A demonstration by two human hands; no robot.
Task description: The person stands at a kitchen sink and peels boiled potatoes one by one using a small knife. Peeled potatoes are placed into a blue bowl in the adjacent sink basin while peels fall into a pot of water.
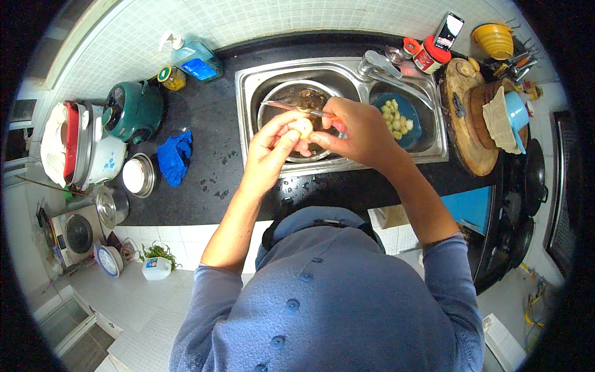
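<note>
My left hand (274, 144) holds a small, pale, round peeled vegetable (303, 127) between thumb and fingers, above the left sink basin. The handle of a knife (290, 107) is gripped in my right hand (358, 130), its blade pointing left just above the vegetable, while my right thumb is close to the piece. Beneath both hands, a round metal bowl (264, 116) with dark water and bits in it sits in the left basin. A blue bowl (415, 115) of pale green-white peeled pieces (396, 122) stands in the right basin.
The faucet (379, 65) reaches over the right basin. Right of the sink are a wooden cutting board (472, 135) and a phone (448, 31) propped on a red-lidded jar (430, 56). Left are a blue cloth (175, 158), a metal bowl (139, 175), a green appliance (135, 111) and a soap bottle (193, 56).
</note>
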